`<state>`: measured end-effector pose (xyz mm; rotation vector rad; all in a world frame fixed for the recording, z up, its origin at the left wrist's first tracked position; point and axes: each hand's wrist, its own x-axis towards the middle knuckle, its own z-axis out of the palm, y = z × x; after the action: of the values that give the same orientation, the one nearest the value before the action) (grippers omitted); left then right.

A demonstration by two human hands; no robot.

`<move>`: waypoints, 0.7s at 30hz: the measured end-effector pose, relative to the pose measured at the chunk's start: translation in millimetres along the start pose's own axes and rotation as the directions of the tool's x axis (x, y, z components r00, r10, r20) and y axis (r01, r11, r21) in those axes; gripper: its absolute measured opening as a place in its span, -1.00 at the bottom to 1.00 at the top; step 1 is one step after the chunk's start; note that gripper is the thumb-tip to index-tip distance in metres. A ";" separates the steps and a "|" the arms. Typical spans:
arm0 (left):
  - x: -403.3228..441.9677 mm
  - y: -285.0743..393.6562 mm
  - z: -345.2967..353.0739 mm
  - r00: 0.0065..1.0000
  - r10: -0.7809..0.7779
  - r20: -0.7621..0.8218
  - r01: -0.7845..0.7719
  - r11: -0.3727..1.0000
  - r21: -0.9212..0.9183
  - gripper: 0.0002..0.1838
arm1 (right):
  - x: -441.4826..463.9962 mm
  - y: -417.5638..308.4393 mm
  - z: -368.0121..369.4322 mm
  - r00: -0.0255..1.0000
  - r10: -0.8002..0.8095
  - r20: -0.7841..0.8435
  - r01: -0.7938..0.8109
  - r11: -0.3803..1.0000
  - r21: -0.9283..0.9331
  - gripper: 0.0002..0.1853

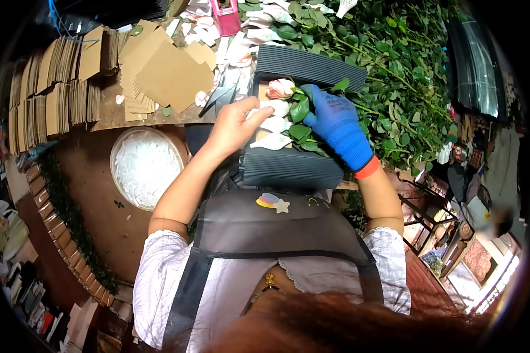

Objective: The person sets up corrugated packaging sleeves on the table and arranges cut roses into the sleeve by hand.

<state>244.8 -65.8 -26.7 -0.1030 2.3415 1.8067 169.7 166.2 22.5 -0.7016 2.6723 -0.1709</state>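
Note:
Between two dark ribbed panels, an upper one (309,66) and a lower one (294,169), lie rose heads in a row. A pink-white rose (281,89) shows bare at the top; those below it are in white net sleeves (273,141). My bare left hand (235,125) has its thumb and fingers pinched on a white net sleeve beside the row. My right hand (334,117), in a blue glove with an orange cuff, curls round the green stems just right of the rose. Its fingertips are partly hidden by leaves.
Leafy stems (394,76) heap at the right. Cardboard stacks (56,88), loose cardboard sheets (174,76) and a dark pair of scissors (217,97) lie at the left. A round tub of white pieces (147,169) stands below the table edge. A pink container (226,19) is at the top.

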 end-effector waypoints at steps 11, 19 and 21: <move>-25.3 -5.4 -41.2 0.905 -0.138 -0.402 -0.142 0.794 -0.591 -0.73 | -2.4 10.6 5.9 0.999 0.013 0.031 -0.014 1.000 0.027 -0.38; -19.6 17.4 -18.9 0.961 -0.201 0.189 0.161 0.965 0.207 -0.71 | -14.7 -2.1 -3.4 0.995 -0.098 0.035 0.100 0.992 -0.073 -0.07; -18.7 19.5 -13.1 0.979 -0.057 0.198 0.037 0.994 0.099 -0.73 | -15.1 -12.6 5.1 0.999 -0.040 0.018 0.043 0.986 -0.164 -0.08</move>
<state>258.6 -74.4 -1.5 0.0355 2.2580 1.5996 189.5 162.6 25.3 -0.8058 2.6814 0.0446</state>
